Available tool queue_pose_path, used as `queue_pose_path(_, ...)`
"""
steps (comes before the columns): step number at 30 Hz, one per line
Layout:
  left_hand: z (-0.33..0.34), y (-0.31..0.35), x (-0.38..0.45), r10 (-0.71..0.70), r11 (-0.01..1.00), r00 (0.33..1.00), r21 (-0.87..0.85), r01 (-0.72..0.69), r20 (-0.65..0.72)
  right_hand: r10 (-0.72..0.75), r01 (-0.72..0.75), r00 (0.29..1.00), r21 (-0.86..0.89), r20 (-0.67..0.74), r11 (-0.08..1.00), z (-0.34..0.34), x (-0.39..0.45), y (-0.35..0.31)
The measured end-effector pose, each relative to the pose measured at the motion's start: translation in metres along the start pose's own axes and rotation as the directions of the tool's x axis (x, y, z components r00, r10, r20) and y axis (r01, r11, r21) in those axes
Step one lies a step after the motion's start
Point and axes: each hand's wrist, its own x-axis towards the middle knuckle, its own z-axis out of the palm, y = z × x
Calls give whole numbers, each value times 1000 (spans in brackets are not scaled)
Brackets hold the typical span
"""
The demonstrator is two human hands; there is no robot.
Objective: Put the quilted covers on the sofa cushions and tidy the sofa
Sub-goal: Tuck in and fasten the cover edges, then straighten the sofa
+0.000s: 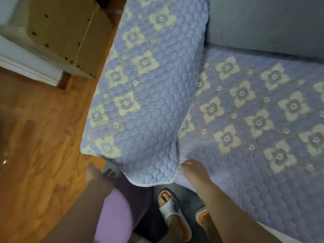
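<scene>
A lilac quilted cover [154, 88] with cream flower motifs drapes over the sofa's left arm, its trimmed corner hanging down at the front. A second quilted cover [263, 123] of the same pattern lies flat on the seat cushion. My right hand [192, 171] rests at the seam where the arm cover meets the seat cover, fingertips tucked at the arm cover's edge. My left hand [98, 174] hovers below the arm cover's lower left corner, fingers spread, holding nothing. The grey sofa back cushion [263, 23] is bare.
A cardboard box [70, 32] stands on the wooden floor [38, 137] left of the sofa, beside a white skirting board [26, 65]. My feet in white and orange slippers [173, 213] stand in front of the sofa. Purple clothing [114, 213] shows below my left arm.
</scene>
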Motion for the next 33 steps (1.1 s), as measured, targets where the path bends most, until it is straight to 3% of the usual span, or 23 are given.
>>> queue_pose_path(4,-10,15,43,24,976,990,-217,6,135,-74,70,997,112,27,991,19,-5,-1)
queue_pose_path(8,-15,19,36,149,969,935,-236,-74,321,-59,61,998,160,-16,985,37,-15,4)
queue_pose_path(11,-36,13,38,258,954,924,-227,-197,282,-43,40,973,-16,-225,999,42,-28,16)
queue_pose_path(13,-48,11,37,249,960,948,-177,-215,198,-10,-9,949,-59,-315,998,46,-41,23)
queue_pose_path(17,-63,5,28,181,972,963,-185,-144,202,96,-140,913,-83,-396,987,51,-58,36)
queue_pose_path(21,-80,1,16,112,976,955,-209,-55,274,142,-181,910,-66,-389,981,44,-58,40)
queue_pose_path(24,-82,22,30,38,946,907,-308,102,419,98,-165,917,-144,-386,976,43,-55,30)
queue_pose_path(26,-74,41,49,62,947,867,-304,105,494,1,-87,869,-151,-495,985,45,-53,12)
queue_pose_path(28,-62,50,67,82,969,890,-244,34,448,-185,82,771,-193,-610,978,53,-53,-20)
queue_pose_path(30,-55,50,78,63,981,958,-195,-7,281,-316,268,703,-174,-637,947,69,-52,-63)
queue_pose_path(31,-54,48,80,70,984,981,-171,-39,180,-297,314,705,-93,-644,945,77,-48,-83)
queue_pose_path(33,-58,46,81,143,976,989,-167,-136,33,-107,279,795,202,-597,939,86,-33,-115)
